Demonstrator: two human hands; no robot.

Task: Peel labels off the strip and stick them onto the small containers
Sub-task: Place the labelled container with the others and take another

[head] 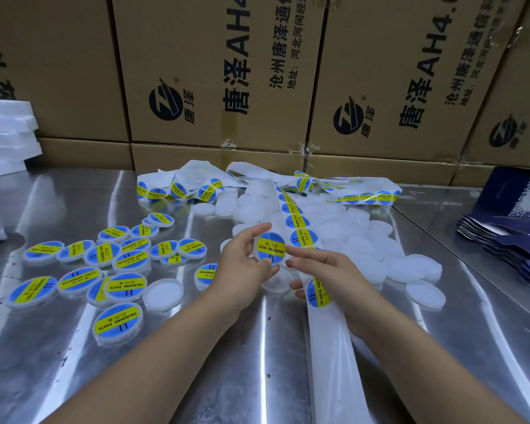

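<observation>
My left hand holds a small round white container tilted up, its top covered by a blue and yellow label. The fingertips of my right hand press on the right edge of that label, while its lower fingers hold the white backing strip, which runs from the near edge up to a tangled pile at the back. One label sits on the strip by my right palm. More labels follow beyond the container.
Several labelled containers lie spread at the left on the steel table. A heap of plain white containers lies behind and right of my hands. Cardboard boxes wall the back. Dark blue folded cartons are stacked at the right, white foam at the left.
</observation>
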